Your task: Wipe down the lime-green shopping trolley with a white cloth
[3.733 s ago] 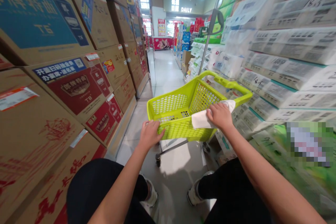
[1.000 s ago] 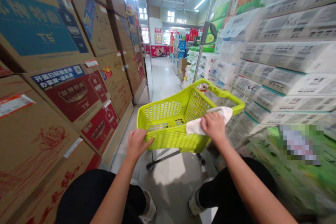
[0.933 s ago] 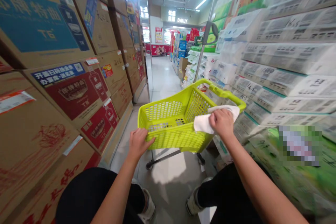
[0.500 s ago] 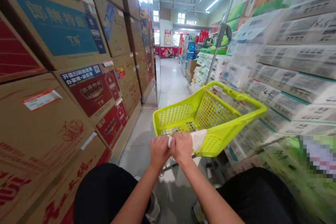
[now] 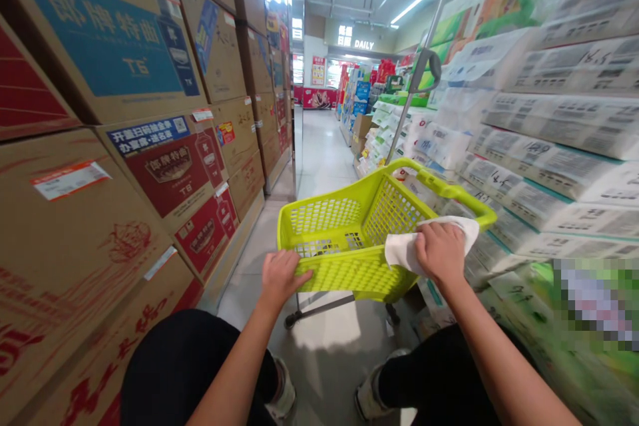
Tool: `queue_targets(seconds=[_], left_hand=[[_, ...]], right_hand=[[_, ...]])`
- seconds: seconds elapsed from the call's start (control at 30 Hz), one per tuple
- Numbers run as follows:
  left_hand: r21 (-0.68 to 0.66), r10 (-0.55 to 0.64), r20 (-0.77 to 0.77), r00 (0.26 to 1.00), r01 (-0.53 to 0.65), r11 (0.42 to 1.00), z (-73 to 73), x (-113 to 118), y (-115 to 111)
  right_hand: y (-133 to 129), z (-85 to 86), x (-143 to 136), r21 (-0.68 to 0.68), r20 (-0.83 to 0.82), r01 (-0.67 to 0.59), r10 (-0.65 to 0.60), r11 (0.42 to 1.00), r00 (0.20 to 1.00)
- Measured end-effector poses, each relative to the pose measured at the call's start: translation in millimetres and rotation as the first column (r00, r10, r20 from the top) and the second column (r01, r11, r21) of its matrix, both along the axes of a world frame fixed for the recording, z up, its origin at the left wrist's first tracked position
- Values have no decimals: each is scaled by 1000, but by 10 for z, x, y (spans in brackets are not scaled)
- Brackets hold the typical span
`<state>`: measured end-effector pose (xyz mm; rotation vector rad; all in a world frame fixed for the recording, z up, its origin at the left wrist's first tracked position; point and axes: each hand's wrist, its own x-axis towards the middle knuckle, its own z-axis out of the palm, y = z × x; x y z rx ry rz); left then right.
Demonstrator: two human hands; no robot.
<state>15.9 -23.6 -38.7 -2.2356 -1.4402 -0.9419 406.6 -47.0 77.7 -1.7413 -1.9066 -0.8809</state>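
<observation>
A yellow-green plastic shopping cart basket (image 5: 324, 213) with perforated sides stands in front of me on a wheeled frame. My left hand (image 5: 283, 276) grips the near left corner of its rim, fingers over the edge and thumb outside. My right hand (image 5: 442, 249) presses a white cloth (image 5: 402, 253) onto the near side rim, toward the handle end. One end of the cloth hangs over the side and the other spreads beyond my fingers. The cart's handle (image 5: 454, 193) rises at the right.
Stacked cardboard cartons (image 5: 164, 166) line the left side. Piled tissue packs (image 5: 539, 146) stand close on the right. A metal pole (image 5: 409, 93) with a grey hook rises behind the cart. The tiled aisle floor (image 5: 324, 140) runs ahead. My knees flank the cart.
My right hand has slid right along the rim with the cloth, away from my left hand. My left hand has moved slightly left and now grips the rim at the corner.
</observation>
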Motion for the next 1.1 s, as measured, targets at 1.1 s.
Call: queue_targets(seconds=[1.1], left_hand=[[-50, 68, 76, 995, -65, 997, 47, 108, 18]], right_hand=[[401, -163, -879, -476, 20, -316, 370, 820, 929]])
